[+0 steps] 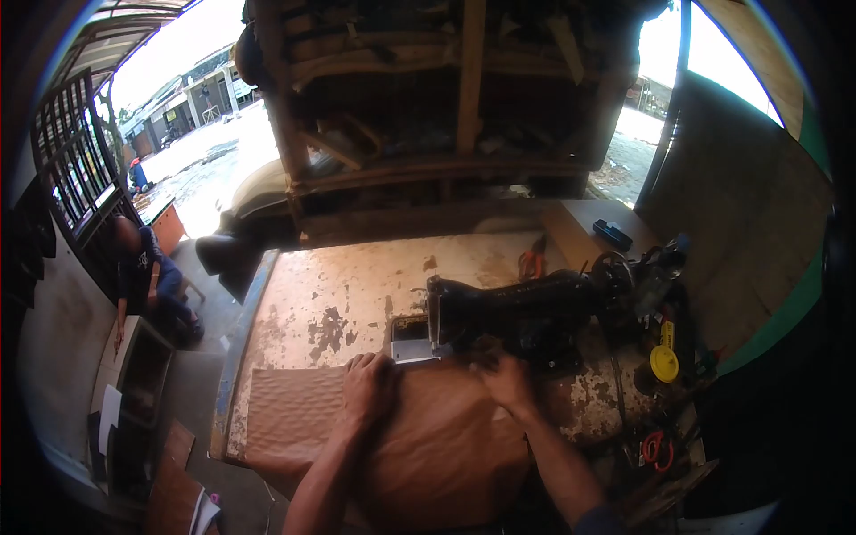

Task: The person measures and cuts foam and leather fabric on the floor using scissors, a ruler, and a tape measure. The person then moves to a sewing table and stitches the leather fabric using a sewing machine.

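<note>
A large brown sheet with a dimpled, leather-like surface (pixel 446 437) lies across the front of the worn table and hangs over its near edge. My left hand (pixel 367 385) rests on the sheet's far edge, left of the needle, with its fingers bent and closed on it. On the other side of the needle, my right hand (pixel 506 383) grips the same edge, its fingertips partly in shadow. Just beyond both hands stands a black sewing machine (pixel 517 299), its needle end above a pale metal plate (pixel 412 349) at the sheet's edge.
Orange-handled scissors (pixel 532 261) lie behind the machine. To the right are a yellow round object (pixel 663 364) and red-handled scissors (pixel 658 450). A dark wooden shelf (pixel 473 89) rises behind the table (pixel 294 285). Another person (pixel 147 276) sits at the left beside a low cabinet (pixel 134 357).
</note>
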`<state>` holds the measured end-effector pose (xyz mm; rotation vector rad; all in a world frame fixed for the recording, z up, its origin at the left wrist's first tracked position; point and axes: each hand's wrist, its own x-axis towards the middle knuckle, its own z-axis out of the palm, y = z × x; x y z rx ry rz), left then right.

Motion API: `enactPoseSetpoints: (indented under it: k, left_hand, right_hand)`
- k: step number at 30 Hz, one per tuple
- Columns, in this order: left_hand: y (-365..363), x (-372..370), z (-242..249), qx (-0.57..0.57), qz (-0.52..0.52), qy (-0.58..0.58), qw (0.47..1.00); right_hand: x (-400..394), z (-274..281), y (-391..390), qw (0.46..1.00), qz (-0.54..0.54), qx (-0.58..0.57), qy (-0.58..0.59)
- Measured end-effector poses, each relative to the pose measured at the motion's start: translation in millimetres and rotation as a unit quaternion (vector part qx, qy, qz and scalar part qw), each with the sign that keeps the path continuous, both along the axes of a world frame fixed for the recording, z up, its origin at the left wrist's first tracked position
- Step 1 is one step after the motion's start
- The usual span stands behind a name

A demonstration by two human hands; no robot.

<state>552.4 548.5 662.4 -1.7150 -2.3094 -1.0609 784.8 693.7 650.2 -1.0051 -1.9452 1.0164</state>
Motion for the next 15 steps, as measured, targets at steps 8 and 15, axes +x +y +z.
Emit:
enactPoseSetpoints:
  k: [8,15]
  left_hand:
    - [2.4,-2.5,1.0,-0.037,0.010,-0.013,0.999]
    - [-0.9,0.0,1.9,-0.059,0.007,0.068,0.996]
  right_hand:
    - [-0.4,9.6,-1.9,0.999,-0.023,0.006,-0.044]
    - [-3.1,20.5,-11.4,0.989,-0.056,0.046,-0.129]
